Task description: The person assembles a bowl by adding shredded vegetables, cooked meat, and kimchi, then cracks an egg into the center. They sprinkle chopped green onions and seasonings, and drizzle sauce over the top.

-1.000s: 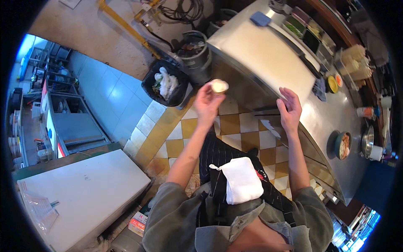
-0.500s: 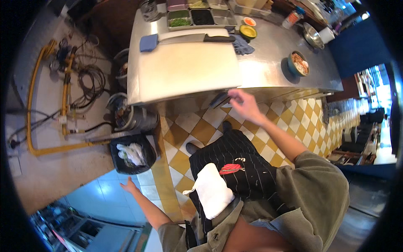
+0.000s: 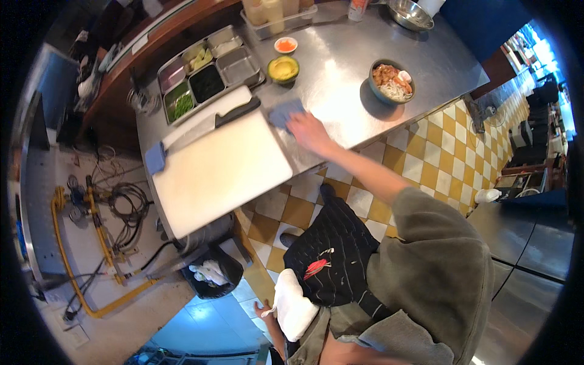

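Observation:
On the steel counter my right hand [image 3: 308, 131] has its fingers closed on a folded blue cloth [image 3: 285, 114], just right of a white cutting board [image 3: 225, 170]. Across the board's far edge lies a knife with a black handle [image 3: 238, 112], its blade running left to a second blue cloth [image 3: 156, 158]. Low at my side hangs my left hand [image 3: 263, 309], fingers apart and holding nothing, beside a white towel [image 3: 293, 307] at my apron. A bowl of food [image 3: 391, 82] stands to the right of my right hand.
Behind the board sits a tray of metal food pans [image 3: 207, 83]. A halved avocado [image 3: 283, 69] and a small dish of orange food [image 3: 285, 45] stand near it. A metal bowl [image 3: 411, 14] is at the back. Below left are a lined bin [image 3: 213, 274] and yellow pipes [image 3: 85, 298].
My right hand has moved forward from the counter's front edge onto the blue cloth. The view has turned toward the right, and my left hand has drawn in beside the towel.

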`<state>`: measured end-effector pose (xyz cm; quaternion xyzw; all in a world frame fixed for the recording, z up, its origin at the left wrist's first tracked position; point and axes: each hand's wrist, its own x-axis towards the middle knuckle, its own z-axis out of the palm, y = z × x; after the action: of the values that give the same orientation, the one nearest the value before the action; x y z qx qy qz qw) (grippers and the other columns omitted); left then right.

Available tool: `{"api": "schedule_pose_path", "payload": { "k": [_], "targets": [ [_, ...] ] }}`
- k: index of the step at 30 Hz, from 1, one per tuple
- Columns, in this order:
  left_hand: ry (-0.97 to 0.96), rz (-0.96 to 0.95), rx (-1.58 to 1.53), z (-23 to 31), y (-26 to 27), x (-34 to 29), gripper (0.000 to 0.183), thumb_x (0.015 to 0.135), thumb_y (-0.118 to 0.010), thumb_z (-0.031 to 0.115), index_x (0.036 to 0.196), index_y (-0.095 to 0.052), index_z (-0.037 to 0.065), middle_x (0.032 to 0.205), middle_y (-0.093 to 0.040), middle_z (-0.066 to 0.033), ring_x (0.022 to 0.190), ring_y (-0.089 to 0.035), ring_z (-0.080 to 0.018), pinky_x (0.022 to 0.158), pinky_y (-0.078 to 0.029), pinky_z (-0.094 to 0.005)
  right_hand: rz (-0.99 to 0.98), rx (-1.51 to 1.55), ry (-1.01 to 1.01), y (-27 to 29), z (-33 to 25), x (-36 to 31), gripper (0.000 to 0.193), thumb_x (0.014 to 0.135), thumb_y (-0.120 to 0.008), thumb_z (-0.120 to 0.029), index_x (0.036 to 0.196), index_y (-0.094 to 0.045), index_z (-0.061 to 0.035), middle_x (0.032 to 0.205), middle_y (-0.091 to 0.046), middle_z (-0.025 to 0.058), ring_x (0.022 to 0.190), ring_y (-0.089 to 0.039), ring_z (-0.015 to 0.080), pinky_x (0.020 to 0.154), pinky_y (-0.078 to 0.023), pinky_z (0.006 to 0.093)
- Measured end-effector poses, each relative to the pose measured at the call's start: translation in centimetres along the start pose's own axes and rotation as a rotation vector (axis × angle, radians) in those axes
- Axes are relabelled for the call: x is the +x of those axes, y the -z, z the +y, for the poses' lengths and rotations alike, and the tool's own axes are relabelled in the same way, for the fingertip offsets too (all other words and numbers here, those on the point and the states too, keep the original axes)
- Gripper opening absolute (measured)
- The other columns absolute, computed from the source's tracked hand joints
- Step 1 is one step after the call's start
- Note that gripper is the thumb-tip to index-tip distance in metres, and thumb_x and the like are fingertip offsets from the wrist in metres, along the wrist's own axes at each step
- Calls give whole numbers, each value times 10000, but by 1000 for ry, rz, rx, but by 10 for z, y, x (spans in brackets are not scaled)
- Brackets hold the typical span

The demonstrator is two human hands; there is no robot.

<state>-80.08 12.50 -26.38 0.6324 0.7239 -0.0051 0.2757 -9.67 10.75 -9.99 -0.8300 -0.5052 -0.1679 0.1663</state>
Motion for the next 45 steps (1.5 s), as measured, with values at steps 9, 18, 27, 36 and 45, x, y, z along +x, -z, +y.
{"api": "schedule_pose_path", "payload": {
  "k": [9,18,27,36,45],
  "targets": [
    [0,-298,-345,201,-20,-57,491,774,-728,129,1186,-533,-55,1077,-614,-207,984,-593,-263,866,-462,-344,296,-21,-583,9,183,57,229,806,-582,-177,991,-592,-42,1062,-517,144,988,-491,327,819,-424,449],
    [-1076,-227,-254,543,20,-130,328,834,-621,21,1157,-572,-3,924,-636,-153,836,-629,-232,759,-500,-324,-174,415,-269,39,39,-28,465,745,-614,-127,1182,-541,14,1248,-487,233,1031,-513,386,874,-456,436],
    [-1756,-160,512,712,-65,-68,293,692,-686,126,964,-615,42,883,-602,-105,953,-565,-289,837,-413,-433,18,845,-678,79,62,-28,218,729,-644,-10,942,-685,-35,860,-666,126,728,-650,244,673,-517,335],
    [-1525,-264,-213,680,37,-26,350,737,-700,133,1060,-626,21,1041,-640,-140,959,-602,-310,834,-480,-381,10,364,-382,64,20,5,153,772,-588,24,905,-664,16,950,-658,151,858,-637,314,761,-513,378],
    [-1142,-12,-368,617,159,112,246,795,-667,110,1034,-650,50,974,-637,-106,826,-625,-258,761,-502,-346,-53,195,-400,62,-19,18,213,767,-551,12,952,-656,4,1116,-617,164,987,-597,340,852,-484,396]
  ]
}}
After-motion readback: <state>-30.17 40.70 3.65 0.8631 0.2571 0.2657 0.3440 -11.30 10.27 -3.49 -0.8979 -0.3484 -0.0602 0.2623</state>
